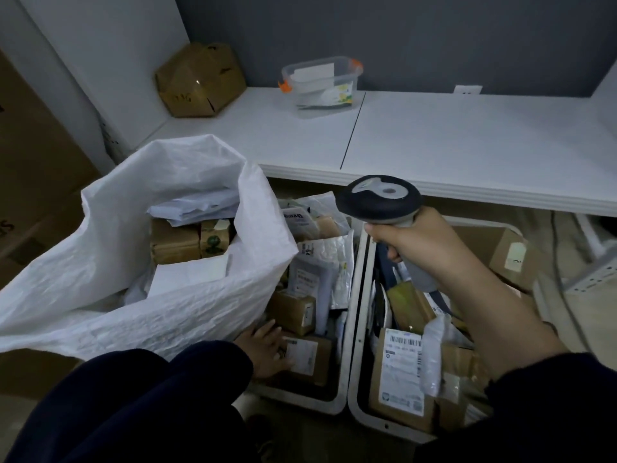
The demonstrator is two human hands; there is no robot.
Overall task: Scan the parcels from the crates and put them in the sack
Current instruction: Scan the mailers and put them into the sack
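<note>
Two grey crates stand side by side on the floor, the left crate (344,362) and the right crate (359,409), both full of cardboard parcels and plastic mailers. My left hand (267,349) reaches into the left crate and rests on a small brown parcel with a white label (309,357); its fingers lie over the parcel's left edge. My right hand (424,242) grips a handheld barcode scanner (380,198) above the right crate, head pointing left. A large white woven sack (140,295) stands open at the left, with boxes and white mailers inside.
A white table (434,142) runs behind the crates, overhanging their far ends. On it sit a crumpled brown box (200,81) and a clear plastic tub with orange clips (320,85). Large cardboard boxes (33,162) stand at the far left. A cable hangs at the right.
</note>
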